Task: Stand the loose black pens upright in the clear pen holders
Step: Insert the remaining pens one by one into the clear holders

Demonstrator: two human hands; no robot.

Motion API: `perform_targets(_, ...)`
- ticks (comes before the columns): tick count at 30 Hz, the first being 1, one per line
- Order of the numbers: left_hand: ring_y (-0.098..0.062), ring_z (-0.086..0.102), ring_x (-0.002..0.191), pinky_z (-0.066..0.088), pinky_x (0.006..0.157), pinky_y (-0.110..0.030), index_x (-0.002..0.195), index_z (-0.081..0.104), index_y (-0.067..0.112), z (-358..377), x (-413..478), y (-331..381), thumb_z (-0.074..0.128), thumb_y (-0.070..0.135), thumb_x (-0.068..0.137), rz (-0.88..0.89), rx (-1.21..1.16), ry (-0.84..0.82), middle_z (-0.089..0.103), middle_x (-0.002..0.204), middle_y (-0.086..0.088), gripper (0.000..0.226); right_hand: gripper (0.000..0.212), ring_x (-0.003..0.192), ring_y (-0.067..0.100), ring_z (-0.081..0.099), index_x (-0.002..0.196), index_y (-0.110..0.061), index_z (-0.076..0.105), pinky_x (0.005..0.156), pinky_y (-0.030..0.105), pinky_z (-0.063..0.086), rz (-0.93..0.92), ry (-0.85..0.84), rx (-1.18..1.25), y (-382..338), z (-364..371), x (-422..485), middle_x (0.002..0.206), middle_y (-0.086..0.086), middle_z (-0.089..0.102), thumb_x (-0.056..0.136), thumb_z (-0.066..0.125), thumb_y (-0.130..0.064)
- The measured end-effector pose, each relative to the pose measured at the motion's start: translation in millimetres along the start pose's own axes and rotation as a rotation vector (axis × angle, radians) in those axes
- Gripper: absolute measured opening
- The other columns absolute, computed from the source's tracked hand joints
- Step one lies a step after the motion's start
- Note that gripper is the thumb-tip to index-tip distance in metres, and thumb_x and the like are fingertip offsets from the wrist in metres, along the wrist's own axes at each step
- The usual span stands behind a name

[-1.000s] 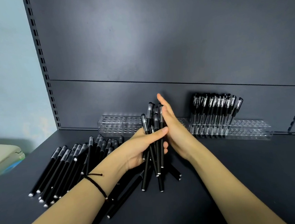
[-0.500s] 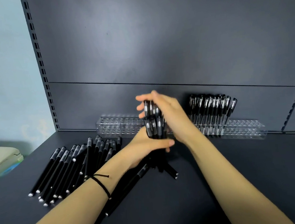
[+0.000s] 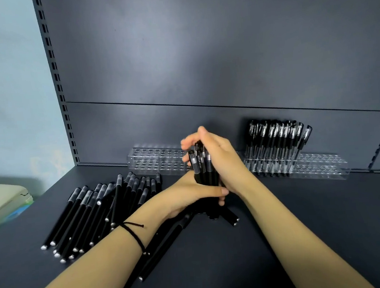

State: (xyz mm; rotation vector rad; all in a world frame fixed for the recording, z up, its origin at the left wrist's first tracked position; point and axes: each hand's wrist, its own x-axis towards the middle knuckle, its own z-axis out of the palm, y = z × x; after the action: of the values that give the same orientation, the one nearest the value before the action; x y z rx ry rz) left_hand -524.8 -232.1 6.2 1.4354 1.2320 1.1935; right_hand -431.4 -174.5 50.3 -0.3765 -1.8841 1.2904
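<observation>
Both the left hand [image 3: 194,192] and right hand [image 3: 218,157] grip an upright bundle of black pens [image 3: 202,168], white barrel lettering unreadable, right fingertips [image 3: 185,143] blurred.

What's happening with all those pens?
A person's left hand grips a bundle of black pens upright, and the right hand wraps round its top. More pens lie in a pile on the left. At the back, the right holder already has pens standing in it; the left holder looks empty.
</observation>
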Motion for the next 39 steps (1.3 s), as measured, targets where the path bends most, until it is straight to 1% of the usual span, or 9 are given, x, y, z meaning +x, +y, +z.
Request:
perform_targets(2, -0.019, 0.066, 0.074, 0.055, 0.076, -0.030, 0.092, 0.067, 0.006, 1, -2, 1, 0.070, 0.003, 0.085, 0.004, -0.065, 0.025, 0.068, 0.078, -0.007, 0.008, 0.037, 0.094, 0.015, 0.069, 0.110, -0.031, 0.065, 0.076, 0.027, 0.054, -0.027, 0.055, 0.043, -2, -1, 3, 0.109, -0.004, 0.069, 0.096, 0.038, -0.053)
perform_targets(6, -0.014, 0.065, 0.061, 0.054, 0.061, -0.024, 0.089, 0.066, 0.008, 2, -9, 19, 0.069, 0.008, 0.086, 0.022, -0.231, 0.153, 0.067, 0.070, -0.002, 0.004, 0.035, 0.117, 0.015, 0.058, 0.117, -0.040, 0.056, 0.105, 0.045, 0.044, -0.022, 0.181, 0.117, -2, -8, 6, 0.120, -0.005, 0.062, 0.087, 0.051, -0.059)
perform_targets(11, -0.013, 0.060, 0.053, 0.052, 0.053, -0.025, 0.080, 0.066, 0.014, -18, -22, 44, 0.072, 0.021, 0.074, 0.081, -0.293, 0.212, 0.064, 0.063, -0.001, 0.011, 0.020, 0.085, 0.009, 0.060, 0.105, -0.019, 0.059, 0.080, 0.028, 0.050, -0.040, 0.207, 0.101, -12, -2, 3, 0.093, -0.004, 0.063, 0.089, 0.066, -0.029)
perform_targets(15, -0.013, 0.062, 0.056, 0.052, 0.055, -0.024, 0.096, 0.068, 0.007, -47, -35, 43, 0.075, 0.023, 0.072, 0.049, -0.210, 0.259, 0.065, 0.068, -0.002, 0.030, 0.016, 0.069, 0.011, 0.060, 0.102, -0.018, 0.058, 0.062, 0.022, 0.051, -0.024, 0.104, 0.049, -23, 17, 9, 0.080, 0.005, 0.064, 0.089, 0.067, -0.015)
perform_targets(18, -0.014, 0.063, 0.057, 0.052, 0.055, -0.025, 0.099, 0.068, 0.007, -72, -43, 39, 0.073, 0.027, 0.074, 0.029, -0.240, 0.272, 0.067, 0.073, -0.005, 0.032, 0.031, 0.072, 0.013, 0.064, 0.116, -0.022, 0.051, 0.068, 0.026, 0.055, 0.015, 0.087, 0.011, -23, 32, 22, 0.079, 0.001, 0.070, 0.091, 0.065, -0.012)
perform_targets(23, -0.010, 0.059, 0.047, 0.051, 0.045, -0.019, 0.071, 0.071, 0.007, -134, -57, 20, 0.059, 0.014, 0.091, -0.022, -0.685, 0.482, 0.070, 0.078, -0.009, 0.024, 0.036, 0.069, 0.015, 0.068, 0.124, -0.016, 0.038, 0.067, 0.024, 0.059, 0.007, 0.276, 0.217, -20, 49, 66, 0.088, 0.009, 0.070, 0.096, 0.053, 0.001)
perform_targets(28, -0.011, 0.067, 0.058, 0.053, 0.049, -0.021, 0.107, 0.062, 0.006, -173, -65, 0, 0.055, 0.007, 0.094, 0.006, -0.629, 0.588, 0.076, 0.094, -0.005, 0.014, 0.036, 0.074, 0.019, 0.066, 0.114, -0.025, 0.042, 0.076, 0.032, 0.059, -0.127, 0.318, -0.127, -1, 70, 107, 0.095, 0.018, 0.070, 0.094, 0.055, 0.001)
perform_targets(32, -0.010, 0.071, 0.067, 0.054, 0.052, -0.022, 0.100, 0.067, 0.005, -184, -68, -10, 0.058, 0.011, 0.093, 0.025, -0.587, 0.655, 0.075, 0.105, 0.000, 0.012, 0.036, 0.077, 0.024, 0.067, 0.119, -0.027, 0.047, 0.082, 0.045, 0.057, -0.190, 0.270, -0.294, 16, 94, 124, 0.086, 0.013, 0.067, 0.094, 0.056, -0.003)
perform_targets(39, -0.021, 0.075, 0.080, 0.058, 0.058, -0.027, 0.110, 0.065, 0.011, -178, -60, -17, 0.059, 0.006, 0.092, 0.050, -0.664, 0.650, 0.076, 0.095, 0.001, 0.020, 0.040, 0.084, 0.023, 0.064, 0.129, -0.022, 0.047, 0.084, 0.046, 0.055, -0.230, 0.195, -0.455, 38, 107, 138, 0.090, 0.010, 0.065, 0.094, 0.055, -0.004)
